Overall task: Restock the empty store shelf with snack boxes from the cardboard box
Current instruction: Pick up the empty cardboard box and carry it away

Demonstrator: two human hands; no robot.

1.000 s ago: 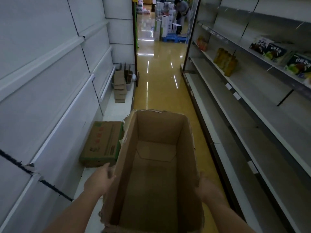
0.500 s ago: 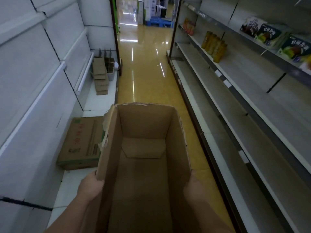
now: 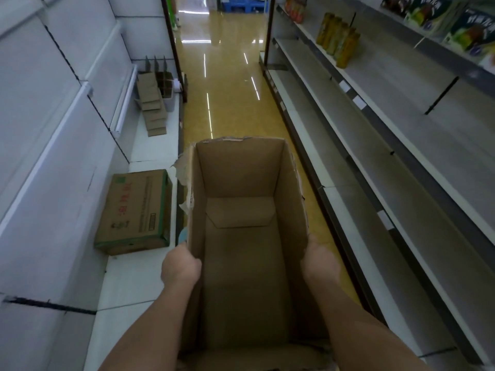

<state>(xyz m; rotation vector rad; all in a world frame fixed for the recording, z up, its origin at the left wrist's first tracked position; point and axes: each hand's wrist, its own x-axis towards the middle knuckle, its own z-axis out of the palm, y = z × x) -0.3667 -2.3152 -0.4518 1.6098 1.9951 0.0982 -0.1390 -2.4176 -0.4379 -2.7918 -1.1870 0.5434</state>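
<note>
The left hand (image 3: 180,266) and right hand (image 3: 320,263) each grip a side wall of the empty box (image 3: 241,210). Its long side points away from both. The shelf (image 3: 375,210) lies beside the right hand.

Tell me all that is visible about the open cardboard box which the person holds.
The open cardboard box is plain brown corrugated card, long and deep, with nothing inside. Its bottom flaps show, and its top edges are ragged and torn. The left hand grips its left wall and the right hand its right wall, in the aisle between the shelves.

floor (image 3: 230,103): glossy yellow | white wall panels (image 3: 53,129) left | light streaks reflected
</note>
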